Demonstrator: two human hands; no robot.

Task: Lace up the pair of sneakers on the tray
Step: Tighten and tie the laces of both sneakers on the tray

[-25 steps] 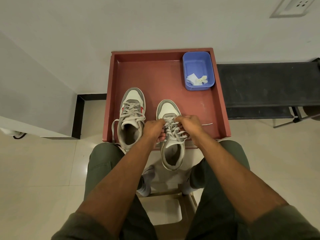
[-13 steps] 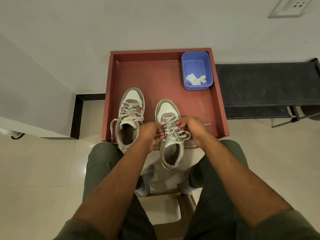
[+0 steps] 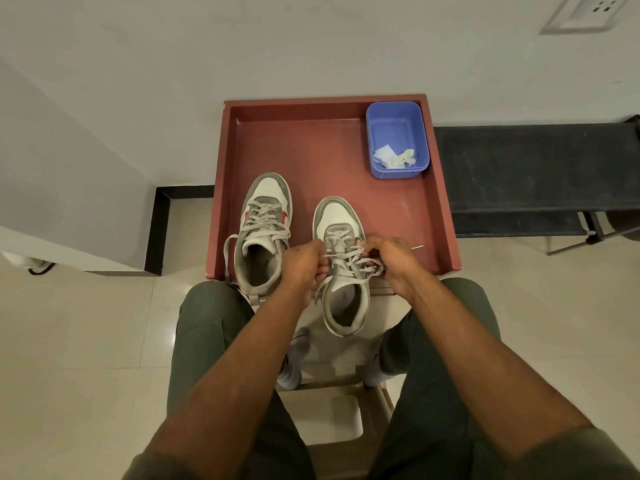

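Red-brown square tray with raised rim — sitting against the wall, holding two grey-and-white lace-up sneakers. Left sneaker is standing laced, its heel overhanging the near rim. Right sneaker is lying half off the near edge, above the person's knees. Left hand is pinching the grey lace at the shoe's left side, fingers curled on it; right hand is gripping the lace on the right, fingers curled together. Blue rectangular plastic tub — sitting in the tray's far right corner, containing white scraps.
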